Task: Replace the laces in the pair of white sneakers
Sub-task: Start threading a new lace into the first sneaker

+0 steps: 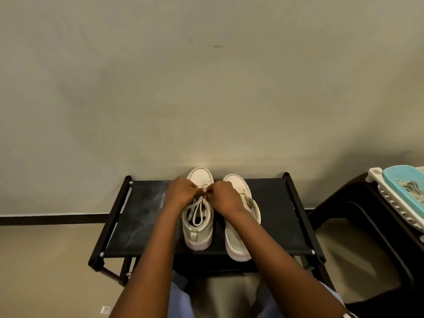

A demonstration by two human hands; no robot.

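Two white sneakers (235,235) sit side by side on the black shoe rack (142,216). Over the left sneaker (198,232), my left hand (181,191) and right hand (226,195) each pinch its lace (196,213), fingers curled. I judge even tension on both strands matters; pull gently.

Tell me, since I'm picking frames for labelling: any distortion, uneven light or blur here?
Head view: the wide lens warps the rack and the skirting line; light is dim and warm, with a glow on the wall behind the sneakers; the left hand and right hand pinching the lace look soft.
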